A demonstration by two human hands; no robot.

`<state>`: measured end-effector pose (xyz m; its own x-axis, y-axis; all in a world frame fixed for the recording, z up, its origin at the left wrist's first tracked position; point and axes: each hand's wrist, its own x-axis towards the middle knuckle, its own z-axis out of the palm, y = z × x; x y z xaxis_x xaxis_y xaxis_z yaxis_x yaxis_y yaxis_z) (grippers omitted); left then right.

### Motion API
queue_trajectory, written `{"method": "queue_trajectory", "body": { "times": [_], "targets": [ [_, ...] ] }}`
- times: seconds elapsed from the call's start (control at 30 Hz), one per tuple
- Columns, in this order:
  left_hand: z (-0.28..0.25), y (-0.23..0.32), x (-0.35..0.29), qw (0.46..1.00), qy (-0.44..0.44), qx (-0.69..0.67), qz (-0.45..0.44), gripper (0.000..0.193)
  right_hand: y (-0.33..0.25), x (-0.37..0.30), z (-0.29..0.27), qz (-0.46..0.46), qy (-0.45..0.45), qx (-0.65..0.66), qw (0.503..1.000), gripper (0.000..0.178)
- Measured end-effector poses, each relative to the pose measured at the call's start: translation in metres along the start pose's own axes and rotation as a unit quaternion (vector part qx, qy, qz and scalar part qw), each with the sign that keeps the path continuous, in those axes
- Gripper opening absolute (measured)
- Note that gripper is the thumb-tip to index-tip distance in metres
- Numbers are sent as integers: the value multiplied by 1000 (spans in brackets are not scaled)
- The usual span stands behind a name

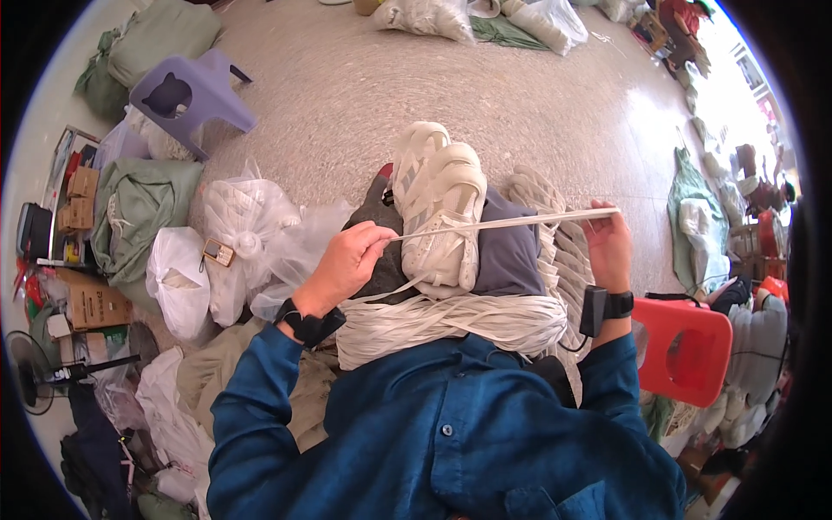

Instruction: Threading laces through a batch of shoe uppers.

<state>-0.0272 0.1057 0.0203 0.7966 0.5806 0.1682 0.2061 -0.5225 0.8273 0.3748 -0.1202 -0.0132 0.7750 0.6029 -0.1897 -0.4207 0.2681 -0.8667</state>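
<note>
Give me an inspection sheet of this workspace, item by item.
Surface: speckled floor; the work sits on the person's lap.
Job's things: white strap stretched taut between both hands; bundle of white straps across the lap; white woven-strap piece on the knees.
Clutter: purple stool, clear and white plastic bags, green sacks, cardboard boxes, red stool.
Hands: left hand pinches one strap end; right hand holds the other; a black wristband on each.
Cables: nothing seen.
Surroundings: fan lower left; more bags far across the floor.
</note>
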Motion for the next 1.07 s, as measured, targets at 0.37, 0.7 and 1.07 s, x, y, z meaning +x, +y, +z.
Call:
{"method": "queue_trajectory", "body": {
  "times": [0.37,0.7,1.07],
  "targets": [
    [46,-22,42,995,38,73,-60,13,2,-2,-56,46,57,-303,950,24],
    [54,-15,57,970,-9,-174,-168,13,17,-55,57,-175,-141,-493,841,15],
    [60,-9,54,997,36,55,-38,8,36,-88,98,-216,-255,-505,796,11]
  ]
}}
